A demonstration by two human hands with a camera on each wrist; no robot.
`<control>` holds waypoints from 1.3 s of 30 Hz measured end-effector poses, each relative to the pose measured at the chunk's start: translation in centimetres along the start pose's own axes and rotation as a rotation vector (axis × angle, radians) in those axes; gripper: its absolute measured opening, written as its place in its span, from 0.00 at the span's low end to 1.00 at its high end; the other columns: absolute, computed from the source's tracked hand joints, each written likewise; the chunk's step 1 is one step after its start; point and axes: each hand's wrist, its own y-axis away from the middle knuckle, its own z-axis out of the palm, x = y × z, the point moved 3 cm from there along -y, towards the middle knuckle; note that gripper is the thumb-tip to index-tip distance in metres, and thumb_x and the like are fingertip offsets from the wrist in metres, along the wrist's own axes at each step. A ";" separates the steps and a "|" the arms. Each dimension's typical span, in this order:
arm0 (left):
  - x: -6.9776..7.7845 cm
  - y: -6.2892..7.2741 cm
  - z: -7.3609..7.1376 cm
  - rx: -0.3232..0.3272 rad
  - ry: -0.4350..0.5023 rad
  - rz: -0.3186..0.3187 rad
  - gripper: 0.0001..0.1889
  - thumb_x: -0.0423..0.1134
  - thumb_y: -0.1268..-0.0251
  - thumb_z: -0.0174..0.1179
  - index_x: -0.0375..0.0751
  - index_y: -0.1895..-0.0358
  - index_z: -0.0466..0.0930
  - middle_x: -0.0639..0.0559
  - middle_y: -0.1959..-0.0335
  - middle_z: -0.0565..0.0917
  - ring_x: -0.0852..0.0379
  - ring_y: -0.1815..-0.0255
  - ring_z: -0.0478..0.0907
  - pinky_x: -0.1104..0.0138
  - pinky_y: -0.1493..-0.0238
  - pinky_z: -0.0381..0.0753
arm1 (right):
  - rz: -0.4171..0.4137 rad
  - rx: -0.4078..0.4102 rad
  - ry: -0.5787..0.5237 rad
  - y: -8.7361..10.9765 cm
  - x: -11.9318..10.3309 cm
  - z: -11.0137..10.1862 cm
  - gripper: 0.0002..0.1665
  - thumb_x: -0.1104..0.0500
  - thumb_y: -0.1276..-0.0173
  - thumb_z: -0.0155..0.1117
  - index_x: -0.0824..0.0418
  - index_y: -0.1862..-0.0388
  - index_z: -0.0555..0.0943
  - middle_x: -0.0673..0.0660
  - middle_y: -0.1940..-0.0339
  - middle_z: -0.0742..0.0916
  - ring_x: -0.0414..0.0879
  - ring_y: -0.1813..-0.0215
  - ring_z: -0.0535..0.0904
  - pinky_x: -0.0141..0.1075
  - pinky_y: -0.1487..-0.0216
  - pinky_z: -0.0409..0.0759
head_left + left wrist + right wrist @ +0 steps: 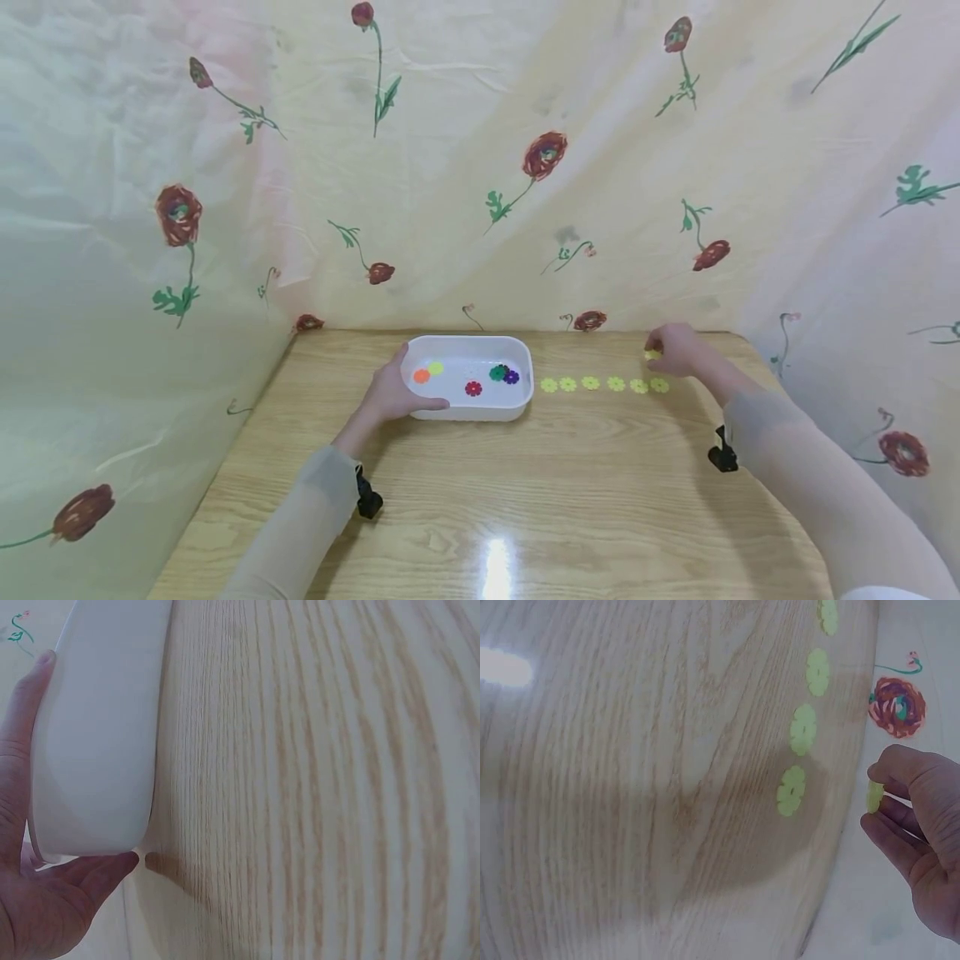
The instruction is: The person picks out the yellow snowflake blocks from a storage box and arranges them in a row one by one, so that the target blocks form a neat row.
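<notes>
My left hand (392,392) grips the left end of a white plastic tub (468,412), thumb along its near rim and fingers around the far corner. Inside the tub lie flower-shaped discs: an orange one (422,377), a yellow one (436,368), a red one (473,389), a green one (498,373) and a purple one (512,377). Between thumb and fingertips my right hand (930,825) pinches a yellow flower disc (874,797), raised above the table. Below it, a row of several yellow flower discs (591,383) runs from the tub's right side towards this hand.
The wooden table (480,475) ends at the back and sides against a hanging cloth (450,167) printed with red flowers. A black wrist camera (367,500) sits at the left sleeve and another camera (723,455) at the right. Light glares off the table's front.
</notes>
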 end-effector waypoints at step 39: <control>0.2 0.3 0.0 0.005 0.002 0.004 0.72 0.59 0.58 0.86 0.46 0.12 0.45 0.38 0.21 0.68 0.38 0.27 0.70 0.40 0.24 0.72 | 0.087 -0.028 0.006 3.8 4.4 2.6 0.17 0.60 0.49 0.75 0.70 0.62 0.88 0.60 0.69 0.86 0.52 0.65 0.81 0.49 0.59 0.83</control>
